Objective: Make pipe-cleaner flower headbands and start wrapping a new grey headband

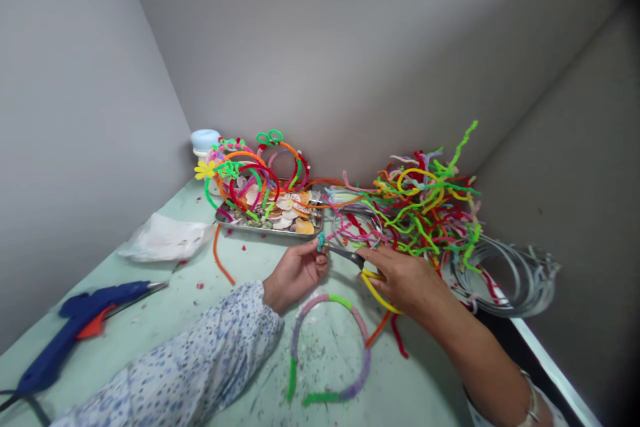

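As I work at a pale green table (420, 380), left hand (299, 273): at the centre of the frame, my thumb and forefinger pinch a small, fuzzy teal piece (321, 242), the other fingers curled loosely inward.
Right hand (413, 280): just right of centre, I grip scissors (353, 256) by their yellow handles, blades aimed left at the pinch. I cannot tell how far apart the blades stand, or whether they touch the fuzz.
Teal piece: held up at my left fingertips, near the lower right corner of a metal tray (270, 234). It looks very light and soft, probably bendable and hardly slippery, though a hard squeeze could flatten its pile. The near edge seems the best hold, skin clear of the steel.
Curved band (369, 357): lower centre, wrapped in purple, pink and green, apart from both my hands.
Pipe cleaners (430, 200): a bright tangle at right of centre, beside coiled hoops (515, 307) near the right edge.
Shells (285, 219): heaped in the tray, decorated loops (245, 154) crowding its left end.
Glue gun (95, 307): lower left, nozzle pointing right, below a plastic bag (167, 238).
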